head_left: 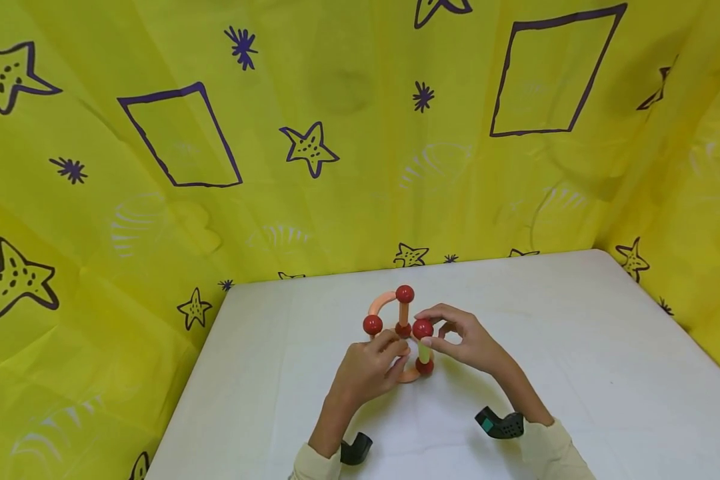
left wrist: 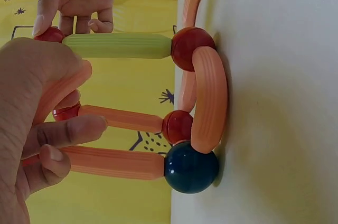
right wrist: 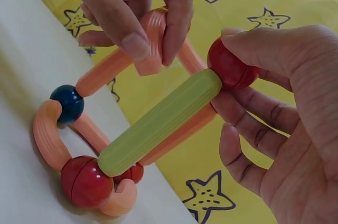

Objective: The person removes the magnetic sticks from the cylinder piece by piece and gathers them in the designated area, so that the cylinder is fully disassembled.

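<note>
A small frame of ribbed sticks and balls stands on the white table. Its base has red balls, a blue ball (left wrist: 191,168) and curved orange sticks, such as one in front (left wrist: 210,100). A green stick (right wrist: 161,123) rises upright from a red ball (right wrist: 87,182). My right hand (head_left: 465,337) pinches the red ball (head_left: 423,329) on top of it between thumb and fingers. My left hand (head_left: 366,370) pinches a curved orange stick (right wrist: 153,39) at the frame's top, beside that ball. The stick's near end points free, apart from the ball; its other end is hidden.
The white table (head_left: 576,347) spreads around the frame. Behind it hangs a yellow cloth (head_left: 360,213) with drawn starfish and squares. Each wrist wears a black device, one on the left (head_left: 357,448) and one on the right (head_left: 499,424).
</note>
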A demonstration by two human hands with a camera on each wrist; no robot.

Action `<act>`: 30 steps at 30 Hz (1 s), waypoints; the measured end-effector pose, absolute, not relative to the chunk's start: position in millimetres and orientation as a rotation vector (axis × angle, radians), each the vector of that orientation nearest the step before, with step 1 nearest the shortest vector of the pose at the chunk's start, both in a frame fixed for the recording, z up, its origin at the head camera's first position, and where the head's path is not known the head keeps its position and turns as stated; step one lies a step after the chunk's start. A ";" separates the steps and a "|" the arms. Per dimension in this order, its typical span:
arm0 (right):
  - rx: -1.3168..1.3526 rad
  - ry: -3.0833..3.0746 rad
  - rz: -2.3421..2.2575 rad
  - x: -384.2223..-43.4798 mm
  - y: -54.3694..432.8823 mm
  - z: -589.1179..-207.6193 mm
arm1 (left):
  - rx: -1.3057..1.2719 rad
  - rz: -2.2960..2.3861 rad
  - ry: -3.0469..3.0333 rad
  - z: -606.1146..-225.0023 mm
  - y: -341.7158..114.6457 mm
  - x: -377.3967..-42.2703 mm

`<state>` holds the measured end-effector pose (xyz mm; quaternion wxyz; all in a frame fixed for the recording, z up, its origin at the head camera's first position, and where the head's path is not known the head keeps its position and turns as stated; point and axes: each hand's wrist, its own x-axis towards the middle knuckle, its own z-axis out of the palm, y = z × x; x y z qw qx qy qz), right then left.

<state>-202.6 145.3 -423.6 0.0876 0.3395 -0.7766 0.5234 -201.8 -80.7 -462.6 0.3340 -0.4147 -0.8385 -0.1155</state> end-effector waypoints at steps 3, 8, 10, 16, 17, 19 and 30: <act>1.002 -2.318 1.553 -202.3 145.9 -424.4 | -1.075 -0.223 -2.189 -463.8 -81.7 -201.5; 1.013 -2.303 1.537 -202.4 146.5 -423.6 | -1.061 -0.177 -2.189 -465.8 -81.9 -202.1; 1.013 -2.299 1.534 -202.3 146.5 -423.1 | -1.059 -0.170 -2.183 -466.6 -81.5 -202.3; 0.980 -2.326 1.528 -200.7 146.1 -421.4 | -1.074 -0.161 -2.151 -466.4 -80.2 -201.8; 0.978 -2.330 1.525 -200.5 146.1 -421.0 | -1.078 -0.158 -2.144 -465.5 -80.2 -201.4; 0.973 -2.342 1.525 -200.4 146.1 -420.4 | -1.085 -0.157 -2.133 -463.2 -79.8 -200.0; 0.930 -2.400 1.542 -199.1 147.4 -420.3 | -0.950 -0.268 -2.087 -454.3 -62.8 -185.0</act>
